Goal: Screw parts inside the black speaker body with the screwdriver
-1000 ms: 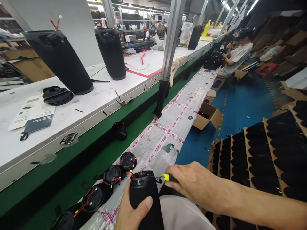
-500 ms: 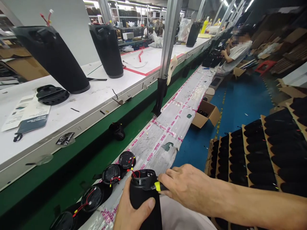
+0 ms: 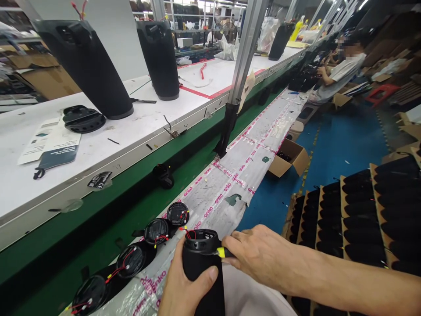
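Note:
In front of me stands a black fabric-covered speaker housing, its open top upward and red wires sticking out of it. My left hand is wrapped around its side, thumb across the front. In my right hand is closed a knife with a black and yellow handle. Its thin blade lies against the housing just under the plastic rim; the tip is hard to make out. Along the left stands a row of several similar black housings, with round ends up and red wires on them.
A long bench strip covered in printed tape runs forward. On the white table at left stand black speaker housings, beside a black plastic part. Racks of black housings fill the right. A person sits farther along. An open carton stands by the strip.
The view has shifted slightly, so the scene sits farther right. The knife blade has moved a little along the housing's rim, and both hands keep their hold.

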`<action>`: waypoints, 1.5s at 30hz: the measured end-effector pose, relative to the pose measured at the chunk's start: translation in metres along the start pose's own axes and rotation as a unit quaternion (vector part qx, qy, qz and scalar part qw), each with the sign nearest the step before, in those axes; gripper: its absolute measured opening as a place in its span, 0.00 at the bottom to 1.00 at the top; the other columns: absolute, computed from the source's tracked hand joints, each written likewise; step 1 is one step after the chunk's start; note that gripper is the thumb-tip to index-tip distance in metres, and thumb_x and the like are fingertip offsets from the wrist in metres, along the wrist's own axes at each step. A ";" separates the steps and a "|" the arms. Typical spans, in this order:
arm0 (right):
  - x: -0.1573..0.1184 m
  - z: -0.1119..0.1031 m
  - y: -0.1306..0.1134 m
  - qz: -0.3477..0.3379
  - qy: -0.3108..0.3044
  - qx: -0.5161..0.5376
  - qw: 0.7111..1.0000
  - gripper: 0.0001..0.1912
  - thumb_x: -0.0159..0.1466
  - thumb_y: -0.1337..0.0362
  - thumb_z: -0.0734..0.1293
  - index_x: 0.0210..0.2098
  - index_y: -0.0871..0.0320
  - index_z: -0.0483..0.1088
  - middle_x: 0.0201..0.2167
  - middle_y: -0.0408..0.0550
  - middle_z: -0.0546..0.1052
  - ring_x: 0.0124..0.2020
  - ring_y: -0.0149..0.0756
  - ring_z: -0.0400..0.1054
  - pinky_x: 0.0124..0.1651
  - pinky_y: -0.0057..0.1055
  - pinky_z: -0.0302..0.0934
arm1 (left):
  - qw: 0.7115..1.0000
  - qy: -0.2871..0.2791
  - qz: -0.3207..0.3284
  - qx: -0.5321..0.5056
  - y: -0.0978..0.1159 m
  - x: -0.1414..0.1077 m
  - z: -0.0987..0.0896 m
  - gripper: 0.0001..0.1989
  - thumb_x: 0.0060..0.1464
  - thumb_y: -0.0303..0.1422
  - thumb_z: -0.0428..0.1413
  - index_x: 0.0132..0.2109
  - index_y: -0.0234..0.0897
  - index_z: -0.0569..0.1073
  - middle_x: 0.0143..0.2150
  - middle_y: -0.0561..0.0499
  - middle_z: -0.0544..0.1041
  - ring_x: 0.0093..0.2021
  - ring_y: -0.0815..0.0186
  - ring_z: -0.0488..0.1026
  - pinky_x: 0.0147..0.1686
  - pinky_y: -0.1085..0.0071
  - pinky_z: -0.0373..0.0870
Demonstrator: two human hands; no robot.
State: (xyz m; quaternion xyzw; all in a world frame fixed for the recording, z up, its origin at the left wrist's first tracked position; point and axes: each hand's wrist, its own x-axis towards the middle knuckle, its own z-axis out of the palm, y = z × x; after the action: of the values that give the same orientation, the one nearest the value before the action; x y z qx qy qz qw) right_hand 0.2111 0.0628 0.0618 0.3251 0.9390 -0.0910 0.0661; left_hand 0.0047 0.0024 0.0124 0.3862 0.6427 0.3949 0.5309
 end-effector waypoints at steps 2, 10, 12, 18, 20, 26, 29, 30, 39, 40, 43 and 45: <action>-0.001 0.001 -0.001 0.003 -0.008 -0.007 1.000 0.10 0.75 0.55 0.62 0.42 0.54 0.63 0.31 0.43 0.77 0.27 0.43 0.75 0.25 0.40 0.39 | 1.000 0.008 -0.007 0.014 0.000 -0.001 0.001 0.43 0.41 0.49 0.68 0.62 0.36 0.69 0.59 0.42 0.80 0.63 0.43 0.71 0.61 0.53 0.69; -0.004 0.005 -0.002 -0.006 -0.006 -0.034 0.999 0.11 0.75 0.54 0.62 0.41 0.55 0.62 0.27 0.42 0.75 0.22 0.41 0.70 0.23 0.40 0.36 | 0.996 0.054 -0.018 0.062 -0.004 -0.007 0.007 0.45 0.40 0.45 0.67 0.64 0.33 0.67 0.60 0.37 0.77 0.65 0.39 0.69 0.63 0.46 0.65; -0.003 0.006 -0.001 -0.014 -0.007 -0.043 0.999 0.11 0.75 0.55 0.62 0.40 0.55 0.62 0.27 0.41 0.74 0.21 0.40 0.68 0.22 0.41 0.35 | 0.996 0.054 -0.024 0.061 -0.004 -0.007 0.010 0.45 0.40 0.46 0.66 0.64 0.32 0.67 0.59 0.36 0.78 0.63 0.39 0.70 0.61 0.47 0.68; -0.005 0.015 -0.005 -0.052 0.027 -0.076 0.995 0.08 0.68 0.69 0.68 0.38 0.55 0.63 0.29 0.41 0.70 0.22 0.37 0.62 0.20 0.42 0.32 | 0.991 0.072 -0.031 0.107 -0.006 -0.007 0.014 0.48 0.41 0.49 0.64 0.65 0.26 0.64 0.57 0.31 0.77 0.60 0.36 0.72 0.59 0.41 0.66; -0.006 0.017 -0.007 -0.047 0.027 -0.086 0.995 0.10 0.63 0.72 0.69 0.37 0.55 0.64 0.30 0.42 0.69 0.23 0.37 0.61 0.19 0.41 0.33 | 0.992 0.069 -0.028 0.106 -0.008 -0.006 0.015 0.48 0.42 0.50 0.64 0.66 0.27 0.63 0.57 0.31 0.76 0.61 0.37 0.72 0.61 0.41 0.65; 0.001 0.017 -0.001 -0.043 0.036 -0.040 0.998 0.06 0.68 0.67 0.69 0.39 0.57 0.66 0.29 0.43 0.72 0.24 0.37 0.67 0.20 0.40 0.38 | 0.991 0.095 -0.020 0.093 -0.010 -0.002 0.009 0.46 0.40 0.50 0.68 0.63 0.32 0.66 0.56 0.35 0.78 0.60 0.37 0.72 0.59 0.45 0.68; 0.001 0.014 0.008 -0.009 0.079 0.102 0.992 0.11 0.75 0.55 0.62 0.45 0.57 0.67 0.33 0.43 0.78 0.29 0.36 0.73 0.25 0.36 0.49 | 0.999 0.027 -0.022 0.007 -0.009 0.001 0.002 0.44 0.40 0.52 0.68 0.61 0.36 0.69 0.55 0.39 0.81 0.59 0.39 0.74 0.60 0.48 0.67; 0.000 0.013 0.011 0.010 0.099 0.143 0.985 0.12 0.76 0.55 0.60 0.46 0.57 0.66 0.34 0.43 0.79 0.31 0.35 0.75 0.28 0.35 0.52 | 0.999 0.004 -0.029 -0.026 -0.009 0.002 0.000 0.43 0.41 0.53 0.68 0.61 0.37 0.70 0.55 0.41 0.81 0.59 0.40 0.74 0.61 0.48 0.67; -0.016 0.007 0.020 0.049 0.069 0.066 0.994 0.11 0.72 0.56 0.66 0.50 0.54 0.67 0.36 0.44 0.78 0.35 0.40 0.74 0.34 0.35 0.56 | 0.994 0.018 -0.090 -0.063 -0.013 0.005 -0.006 0.43 0.45 0.58 0.64 0.64 0.41 0.69 0.61 0.43 0.78 0.66 0.40 0.67 0.67 0.47 0.60; -0.016 0.006 0.019 0.046 0.073 0.047 0.995 0.13 0.71 0.56 0.67 0.51 0.55 0.67 0.35 0.44 0.78 0.35 0.41 0.74 0.34 0.36 0.56 | 0.994 0.015 -0.094 -0.061 -0.013 0.005 -0.006 0.43 0.46 0.58 0.63 0.64 0.42 0.70 0.61 0.44 0.78 0.67 0.40 0.67 0.68 0.47 0.59; -0.012 0.003 0.018 0.026 0.081 -0.004 0.996 0.13 0.69 0.58 0.70 0.49 0.56 0.67 0.34 0.44 0.76 0.34 0.41 0.72 0.34 0.37 0.56 | 0.992 0.004 -0.109 -0.068 -0.013 0.006 -0.006 0.42 0.46 0.58 0.62 0.65 0.45 0.69 0.62 0.45 0.77 0.68 0.41 0.66 0.69 0.45 0.56; -0.010 0.003 0.018 0.010 0.077 -0.034 0.996 0.11 0.67 0.62 0.70 0.47 0.56 0.67 0.33 0.43 0.75 0.33 0.41 0.70 0.33 0.37 0.54 | 0.991 0.004 -0.114 -0.071 -0.012 0.006 -0.007 0.42 0.46 0.58 0.62 0.65 0.44 0.69 0.63 0.45 0.77 0.68 0.40 0.65 0.69 0.44 0.56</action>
State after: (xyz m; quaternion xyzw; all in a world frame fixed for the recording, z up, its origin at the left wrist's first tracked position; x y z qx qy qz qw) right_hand 0.2302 0.0703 0.0581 0.3385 0.9404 -0.0332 0.0052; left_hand -0.0036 0.0028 -0.0003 0.2700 0.6554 0.3776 0.5958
